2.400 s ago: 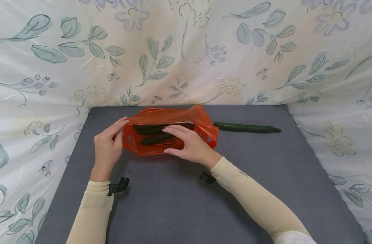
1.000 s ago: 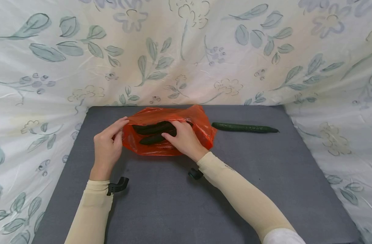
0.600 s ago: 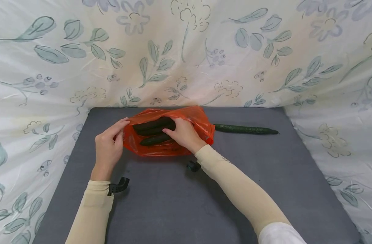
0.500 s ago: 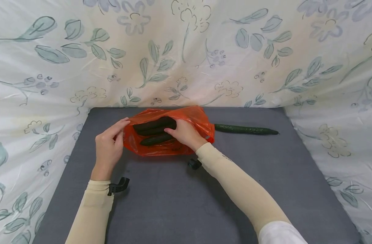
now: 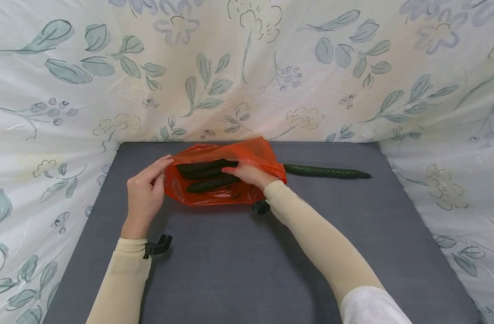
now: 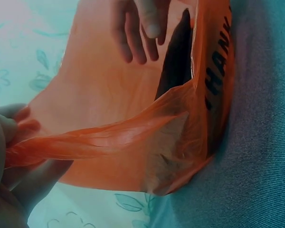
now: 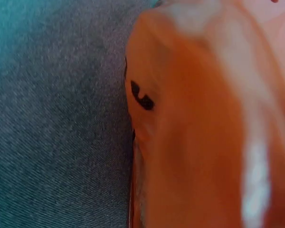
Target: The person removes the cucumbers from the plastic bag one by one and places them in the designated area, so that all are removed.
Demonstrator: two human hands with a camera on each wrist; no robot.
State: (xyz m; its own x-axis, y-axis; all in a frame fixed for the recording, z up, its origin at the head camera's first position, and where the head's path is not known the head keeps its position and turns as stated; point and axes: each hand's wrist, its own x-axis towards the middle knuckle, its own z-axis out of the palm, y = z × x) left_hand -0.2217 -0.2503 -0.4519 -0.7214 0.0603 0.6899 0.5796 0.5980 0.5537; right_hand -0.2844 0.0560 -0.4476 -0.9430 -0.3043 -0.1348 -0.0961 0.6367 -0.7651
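Note:
An orange-red plastic bag lies on its side with its mouth facing me, several dark green cucumbers inside. My left hand pinches the bag's left edge; the left wrist view shows the gathered plastic between thumb and fingers. My right hand reaches into the mouth from the right, its thumb over the cucumbers and its other fingers hidden in the head view. In the left wrist view these fingers hang loosely extended beside a cucumber. Plastic fills most of the right wrist view.
One more cucumber lies on the grey table right of the bag, its left end at the bag's edge. A floral cloth hangs behind the table and along both sides. Dark wrist cameras sit on both sleeves.
My right hand went from above the mouth into the bag, held the upper cucumbers with their right ends raised, then lowered them and moved slightly right. The left hand kept its hold.

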